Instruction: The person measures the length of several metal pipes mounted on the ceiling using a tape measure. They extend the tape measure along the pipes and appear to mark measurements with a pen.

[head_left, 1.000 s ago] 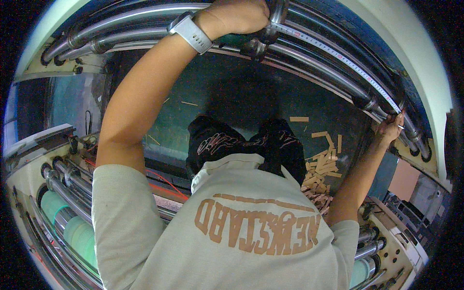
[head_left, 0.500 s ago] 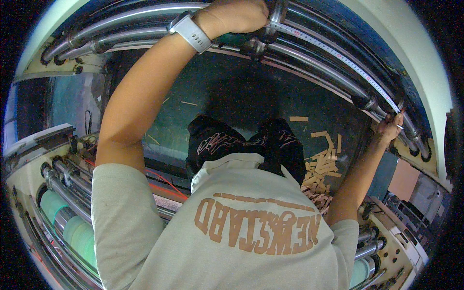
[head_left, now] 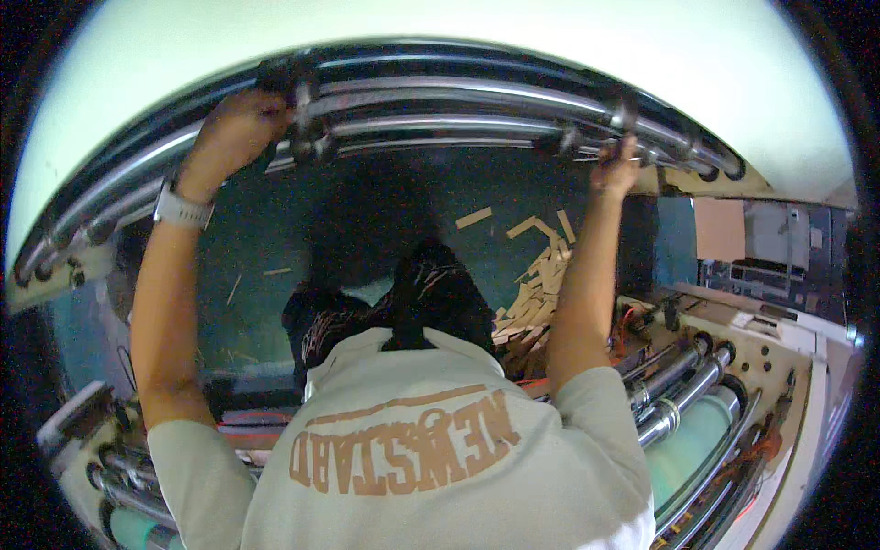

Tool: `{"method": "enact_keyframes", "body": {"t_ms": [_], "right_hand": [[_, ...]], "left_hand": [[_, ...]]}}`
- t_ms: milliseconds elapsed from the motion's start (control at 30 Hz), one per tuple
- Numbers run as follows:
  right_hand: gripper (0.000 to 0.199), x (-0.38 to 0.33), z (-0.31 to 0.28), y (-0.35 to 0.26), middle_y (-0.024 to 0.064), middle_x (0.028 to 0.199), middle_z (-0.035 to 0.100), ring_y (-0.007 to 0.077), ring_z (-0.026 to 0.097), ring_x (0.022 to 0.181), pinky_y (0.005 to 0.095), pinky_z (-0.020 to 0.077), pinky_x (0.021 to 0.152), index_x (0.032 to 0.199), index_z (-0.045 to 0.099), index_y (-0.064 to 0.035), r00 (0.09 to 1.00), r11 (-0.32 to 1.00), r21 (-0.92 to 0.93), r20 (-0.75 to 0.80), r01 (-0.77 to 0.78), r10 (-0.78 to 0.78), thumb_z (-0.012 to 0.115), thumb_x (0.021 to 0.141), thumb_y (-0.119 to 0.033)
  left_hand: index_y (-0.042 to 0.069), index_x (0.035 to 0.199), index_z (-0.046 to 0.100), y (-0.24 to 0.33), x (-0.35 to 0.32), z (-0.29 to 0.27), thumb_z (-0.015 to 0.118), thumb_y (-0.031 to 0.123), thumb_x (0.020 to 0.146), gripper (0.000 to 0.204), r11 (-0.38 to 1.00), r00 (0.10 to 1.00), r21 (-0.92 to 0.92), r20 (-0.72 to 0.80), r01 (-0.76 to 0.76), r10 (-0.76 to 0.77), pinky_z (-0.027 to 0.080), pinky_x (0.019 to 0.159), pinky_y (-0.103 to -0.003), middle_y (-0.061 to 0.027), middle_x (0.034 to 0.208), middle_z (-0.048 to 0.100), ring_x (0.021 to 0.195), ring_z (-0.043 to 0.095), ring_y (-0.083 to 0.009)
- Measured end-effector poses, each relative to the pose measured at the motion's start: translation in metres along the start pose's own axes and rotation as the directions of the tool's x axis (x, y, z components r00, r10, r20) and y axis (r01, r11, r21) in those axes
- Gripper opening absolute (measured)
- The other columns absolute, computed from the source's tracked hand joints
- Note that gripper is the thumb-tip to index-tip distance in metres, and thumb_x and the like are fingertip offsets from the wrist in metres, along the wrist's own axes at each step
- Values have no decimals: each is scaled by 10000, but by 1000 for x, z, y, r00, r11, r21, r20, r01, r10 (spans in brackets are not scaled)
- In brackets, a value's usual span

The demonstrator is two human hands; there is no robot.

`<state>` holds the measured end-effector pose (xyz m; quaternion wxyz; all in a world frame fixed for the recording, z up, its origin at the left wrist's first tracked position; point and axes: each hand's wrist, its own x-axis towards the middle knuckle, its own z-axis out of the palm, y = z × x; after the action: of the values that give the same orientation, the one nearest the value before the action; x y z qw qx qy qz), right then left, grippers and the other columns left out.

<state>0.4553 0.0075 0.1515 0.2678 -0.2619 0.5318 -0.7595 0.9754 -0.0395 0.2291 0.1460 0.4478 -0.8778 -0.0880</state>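
Steel shafts run side by side across the machine in front of me, with dark ring collars on them. My left hand, smeared by motion and with a grey watch on its wrist, is closed beside the left collar. My right hand reaches up to the shafts just below the right collar, fingers drawn together. What either hand holds is too blurred to make out. No tape measure can be made out between the hands.
Loose tan strips lie in a heap on the dark green floor, right of my legs. Behind me stands another machine section with metal shafts and a green roller. A pale machine panel rises beyond the shafts.
A tape measure stretched along the shafts between my hands before; it no longer shows. My view has turned, and both hands now appear farther left, at different collars in the picture.
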Motion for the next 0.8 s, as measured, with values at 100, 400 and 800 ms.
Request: {"method": "enact_keyframes", "body": {"t_ms": [100,400,800], "right_hand": [[281,-6,-15,31,-22,593,419,110,400,516,244,300,429,793,515,-118,974,974,36,-32,-222,223,512,825,-398],[431,-1,-8,35,53,677,514,135,457,523,221,340,366,843,489,-75,868,869,67,-56,-491,494,541,767,-496],[400,-9,8,12,19,658,476,112,417,529,228,304,401,833,498,-70,900,903,107,-88,-416,426,503,807,-469]], "left_hand": [[37,724,590,-4,0,9,535,219,775,197,958,968,209,-116,-194,222,436,632,-392,-141,731,570,705,542,-316],[58,797,599,-11,-3,12,521,289,805,243,990,997,134,50,43,-50,455,625,-333,-95,749,602,683,580,-249],[74,769,589,5,5,1,519,315,796,253,972,959,62,162,226,-233,427,653,-327,-102,724,589,696,561,-243]]}}
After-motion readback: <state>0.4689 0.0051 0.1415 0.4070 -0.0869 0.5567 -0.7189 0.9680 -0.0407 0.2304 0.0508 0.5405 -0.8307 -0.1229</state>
